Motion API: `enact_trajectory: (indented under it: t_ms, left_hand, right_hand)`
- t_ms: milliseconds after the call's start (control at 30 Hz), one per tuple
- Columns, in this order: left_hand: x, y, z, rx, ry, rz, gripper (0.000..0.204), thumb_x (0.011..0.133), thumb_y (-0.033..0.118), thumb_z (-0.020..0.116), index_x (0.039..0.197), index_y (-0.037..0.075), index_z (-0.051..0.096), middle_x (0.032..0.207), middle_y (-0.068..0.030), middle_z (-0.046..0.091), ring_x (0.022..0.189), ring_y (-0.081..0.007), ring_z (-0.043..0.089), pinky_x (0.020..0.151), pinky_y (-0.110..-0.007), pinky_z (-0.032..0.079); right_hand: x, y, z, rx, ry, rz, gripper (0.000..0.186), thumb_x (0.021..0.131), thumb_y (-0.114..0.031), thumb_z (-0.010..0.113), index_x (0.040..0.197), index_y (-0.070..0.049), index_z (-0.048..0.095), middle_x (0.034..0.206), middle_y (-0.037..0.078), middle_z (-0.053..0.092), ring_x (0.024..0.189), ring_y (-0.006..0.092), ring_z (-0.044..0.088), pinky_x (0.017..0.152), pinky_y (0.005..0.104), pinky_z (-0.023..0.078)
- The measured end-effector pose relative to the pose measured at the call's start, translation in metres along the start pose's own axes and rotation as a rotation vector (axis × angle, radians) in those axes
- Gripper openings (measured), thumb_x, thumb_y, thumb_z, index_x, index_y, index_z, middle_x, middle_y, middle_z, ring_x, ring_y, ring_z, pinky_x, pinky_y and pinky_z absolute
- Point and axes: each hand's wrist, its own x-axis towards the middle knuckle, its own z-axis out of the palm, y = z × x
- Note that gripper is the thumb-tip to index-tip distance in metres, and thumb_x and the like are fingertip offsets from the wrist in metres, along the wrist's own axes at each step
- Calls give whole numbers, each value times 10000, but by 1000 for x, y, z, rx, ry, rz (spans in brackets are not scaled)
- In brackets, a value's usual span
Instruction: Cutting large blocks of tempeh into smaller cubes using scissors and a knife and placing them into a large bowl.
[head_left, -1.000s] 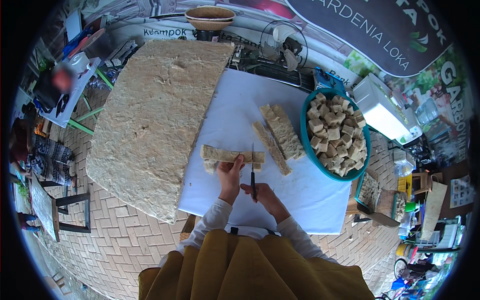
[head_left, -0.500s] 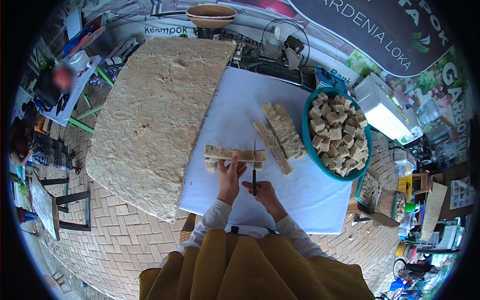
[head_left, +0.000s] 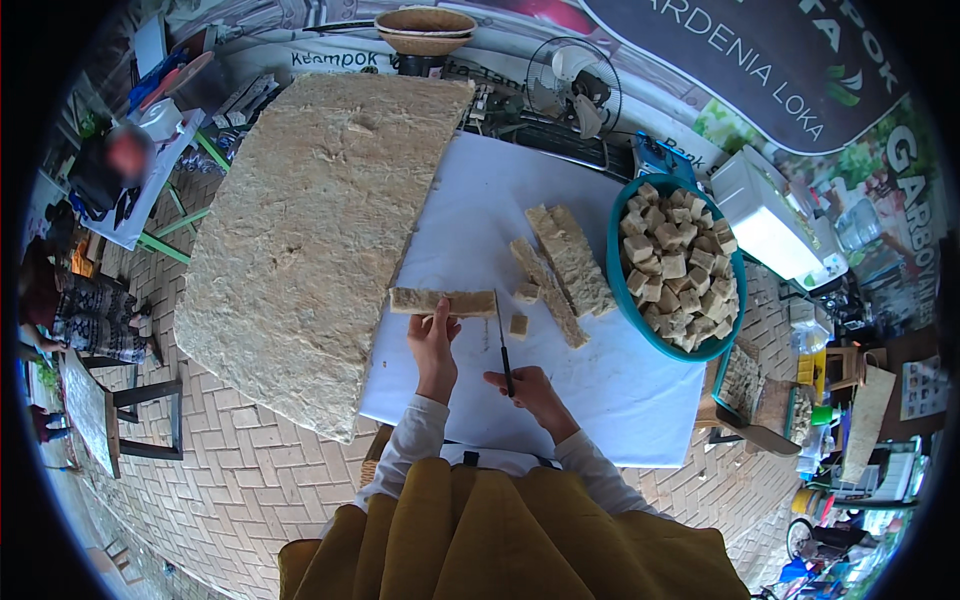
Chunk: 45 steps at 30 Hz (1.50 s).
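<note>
My left hand [head_left: 434, 355] grips a long tan strip of fibrous material [head_left: 410, 300] near the middle of the white cloth-covered table [head_left: 630, 415]. My right hand [head_left: 530, 395] holds a black-handled knife [head_left: 507, 370], its blade upright at the strip's right end. Two small cut pieces lie apart from it, one cube [head_left: 519, 325] below and another [head_left: 526, 293] to the right. Further right rest a narrow strip [head_left: 550, 295] and a wider block [head_left: 570, 260]. A big rough slab [head_left: 285, 230] covers the table's left side.
A teal basin [head_left: 620, 300] heaped with tan cubes stands at the right. Behind are a fan [head_left: 572, 85], baskets [head_left: 425, 30] and a white box [head_left: 760, 220]. At far left a person [head_left: 75, 310] stands by a low framed table [head_left: 90, 410]; another table [head_left: 150, 190] is beyond.
The strip in my left hand has moved left, exposing two separate small pieces at the right. My left hand moved left with it; the knife shifted slightly left.
</note>
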Motion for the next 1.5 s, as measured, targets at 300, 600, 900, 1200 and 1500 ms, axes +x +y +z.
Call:
enact_trajectory:
  t_ms: [300,600,900,1200,1500]
  left_hand:
    - [-1,3,6,-78,-10,44,229,823,211,685,950,72,555,846,-8,602,718,-80,545,673,-231,467]
    - [-15,-13,7,-1,-98,6,209,821,174,683,962,54,586,909,-20,634,803,-98,588,732,-262,477]
    - [-13,-14,8,-24,-130,64,183,822,161,682,922,34,595,883,-29,640,809,-104,598,746,-264,485]
    - [-6,-21,2,187,-169,188,214,819,171,685,869,-21,605,789,-49,636,732,-100,590,697,-254,489]
    - [-10,-22,6,100,-129,126,205,820,176,685,901,12,593,839,-33,628,768,-103,588,725,-260,489]
  right_hand:
    - [-20,15,4,94,-254,-15,423,797,-451,669,706,-58,540,636,-25,438,524,64,410,481,213,330]
    - [-4,0,5,56,-251,-75,446,805,-488,647,689,-88,488,610,-36,420,522,61,396,485,217,324]
    - [-7,-5,14,59,-90,-55,450,765,-456,706,610,-77,520,562,-38,433,467,62,373,445,218,300]
    - [3,-9,9,86,-174,-96,474,787,-517,649,658,-86,500,583,-41,414,492,65,378,471,216,315]
    - [7,-3,13,58,-42,-40,430,768,-449,704,601,-105,508,567,-39,445,475,58,371,449,220,307]
